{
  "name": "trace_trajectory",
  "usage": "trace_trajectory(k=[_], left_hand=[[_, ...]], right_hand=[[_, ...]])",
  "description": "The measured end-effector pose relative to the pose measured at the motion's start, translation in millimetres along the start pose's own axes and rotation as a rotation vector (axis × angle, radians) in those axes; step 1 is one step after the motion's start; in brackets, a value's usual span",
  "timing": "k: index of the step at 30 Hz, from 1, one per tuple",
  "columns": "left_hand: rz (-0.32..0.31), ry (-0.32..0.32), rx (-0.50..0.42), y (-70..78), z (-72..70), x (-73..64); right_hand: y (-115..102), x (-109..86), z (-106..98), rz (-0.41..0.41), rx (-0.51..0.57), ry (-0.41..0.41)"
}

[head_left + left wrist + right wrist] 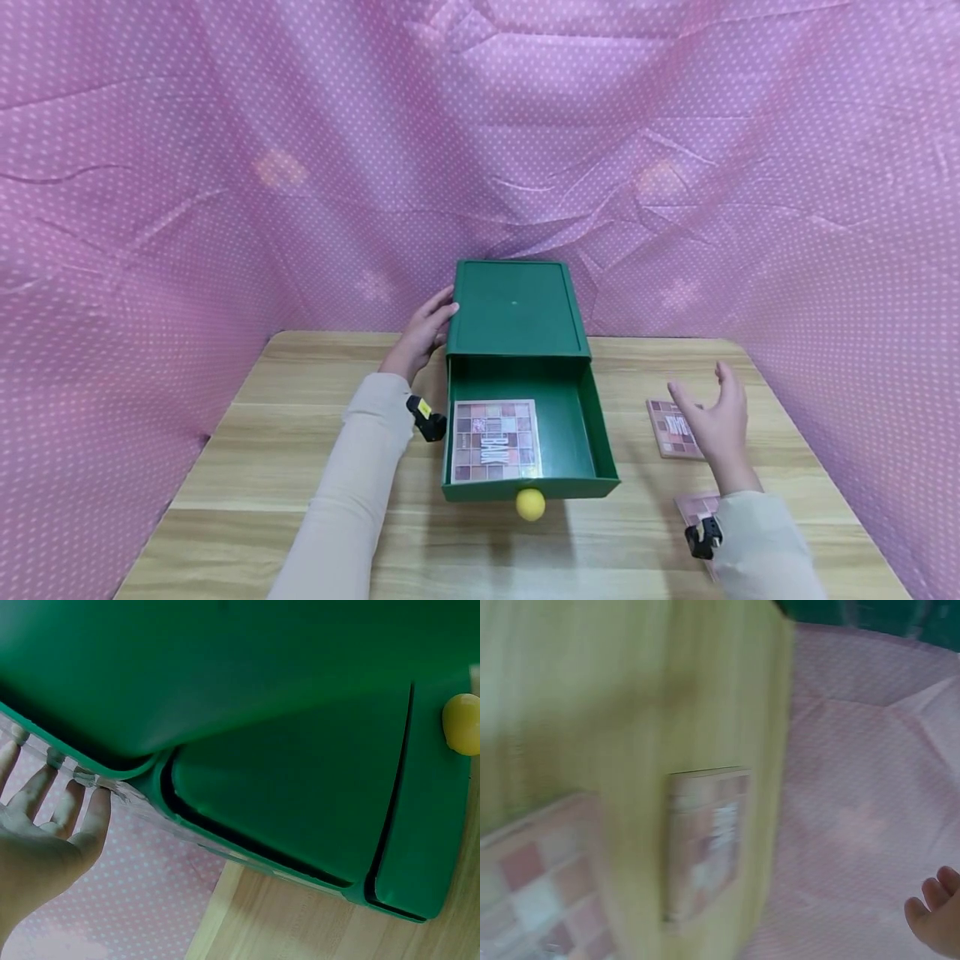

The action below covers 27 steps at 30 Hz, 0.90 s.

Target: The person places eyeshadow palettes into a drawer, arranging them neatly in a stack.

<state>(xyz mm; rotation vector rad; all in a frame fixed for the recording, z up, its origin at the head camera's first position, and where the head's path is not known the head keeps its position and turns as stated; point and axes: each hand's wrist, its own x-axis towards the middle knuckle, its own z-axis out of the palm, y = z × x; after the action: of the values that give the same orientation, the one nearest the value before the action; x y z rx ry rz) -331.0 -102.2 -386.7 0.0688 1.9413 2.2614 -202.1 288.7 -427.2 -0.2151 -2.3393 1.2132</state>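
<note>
A green box [517,308] stands at the table's middle with its drawer [564,429] pulled out toward me. On the drawer's left side lies a square eyeshadow palette [487,454] with a checkered cover, and a round yellow knob [530,504] sits on the front. My left hand [420,335] rests its extended fingers against the box's left side; the left wrist view shows the fingertips [96,801] at that wall. Over the right part of the table, my right hand [722,421] holds nothing, thumb and fingers spread, overlapping a second palette [671,429]. A third palette [693,507] is partly hidden under the right forearm.
The wooden table [315,417] reaches back to a pink dotted cloth [360,167] that hangs behind and on both sides. Small black wrist cameras sit on both sleeves. The right wrist view is blurred.
</note>
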Motion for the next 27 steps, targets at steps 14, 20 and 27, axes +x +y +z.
trace_trajectory(k=[14,20,27], left_hand=[[0.005,-0.007,0.009,0.1,0.7,-4.2],[-0.005,0.004,0.010,-0.8,1.4,-5.1],[-0.001,0.011,0.009,-0.7,2.1,-5.2]], right_hand=[[46.4,-18.3,13.5,0.214,-0.085,0.038],[64.5,-29.5,14.3,0.249,-0.189,-0.019],[78.4,-35.8,14.9,0.300,-0.259,-0.076]])
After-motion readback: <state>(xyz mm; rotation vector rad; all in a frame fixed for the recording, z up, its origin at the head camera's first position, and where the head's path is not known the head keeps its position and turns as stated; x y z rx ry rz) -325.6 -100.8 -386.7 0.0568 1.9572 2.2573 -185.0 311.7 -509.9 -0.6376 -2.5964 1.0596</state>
